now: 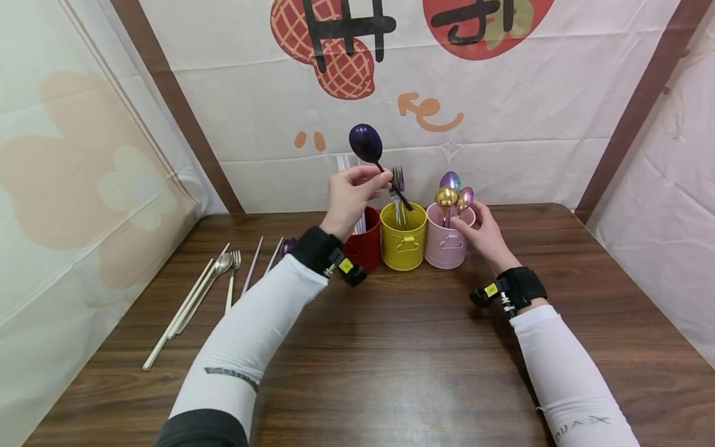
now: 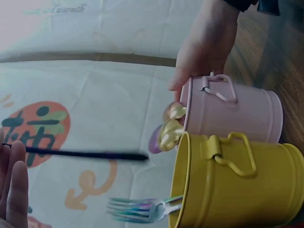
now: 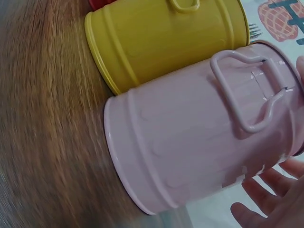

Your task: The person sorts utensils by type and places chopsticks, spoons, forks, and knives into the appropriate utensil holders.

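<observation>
My left hand (image 1: 357, 189) pinches a dark purple spoon (image 1: 365, 143) by its handle, bowl up and tilted left. The handle's lower end overlaps the mouth of the yellow bucket (image 1: 403, 251), where several forks (image 1: 398, 180) stand. At the right, my right hand (image 1: 487, 234) holds the pink bucket (image 1: 445, 249) near its rim, thumb at the front and fingers round the side. Gold, pinkish and blue-purple spoons (image 1: 446, 197) stick up from this bucket. In the right wrist view, several fingers (image 3: 261, 197) lie along the pink wall.
Left of the yellow bucket stands a red bucket (image 1: 370, 248) with light chopsticks, partly behind my left wrist. Silver chopsticks (image 1: 179, 313), a silver spoon (image 1: 222, 264) and a fork (image 1: 235, 261) lie at the table's left. Another purple spoon (image 1: 288, 245) shows beside the left wrist.
</observation>
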The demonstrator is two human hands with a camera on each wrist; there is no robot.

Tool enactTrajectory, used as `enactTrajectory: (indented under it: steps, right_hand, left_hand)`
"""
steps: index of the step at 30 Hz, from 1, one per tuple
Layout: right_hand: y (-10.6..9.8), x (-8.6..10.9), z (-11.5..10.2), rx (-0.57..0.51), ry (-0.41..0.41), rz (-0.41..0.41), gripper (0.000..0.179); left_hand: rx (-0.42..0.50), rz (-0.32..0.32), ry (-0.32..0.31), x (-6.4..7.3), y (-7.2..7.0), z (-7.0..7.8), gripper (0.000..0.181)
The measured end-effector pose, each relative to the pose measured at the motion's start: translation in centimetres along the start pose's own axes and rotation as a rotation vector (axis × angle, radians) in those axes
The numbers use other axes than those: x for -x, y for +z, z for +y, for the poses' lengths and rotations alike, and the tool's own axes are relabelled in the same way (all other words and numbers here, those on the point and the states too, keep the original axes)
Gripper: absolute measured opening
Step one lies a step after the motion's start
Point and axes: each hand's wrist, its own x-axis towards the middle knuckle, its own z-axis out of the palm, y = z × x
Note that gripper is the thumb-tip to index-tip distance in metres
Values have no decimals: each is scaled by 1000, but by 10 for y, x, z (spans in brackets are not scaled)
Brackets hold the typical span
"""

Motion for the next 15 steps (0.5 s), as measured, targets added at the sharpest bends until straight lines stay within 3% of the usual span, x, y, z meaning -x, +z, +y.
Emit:
enactTrajectory:
  steps: [6, 15]
  right_hand:
    - [4, 2, 4, 26, -9, 20, 67]
    - [6, 3, 5, 41, 7, 29, 64]
  left_hand:
    - [-106, -17, -15, -15, 25, -7, 19]
    - [-267, -81, -16, -29, 46, -23, 20]
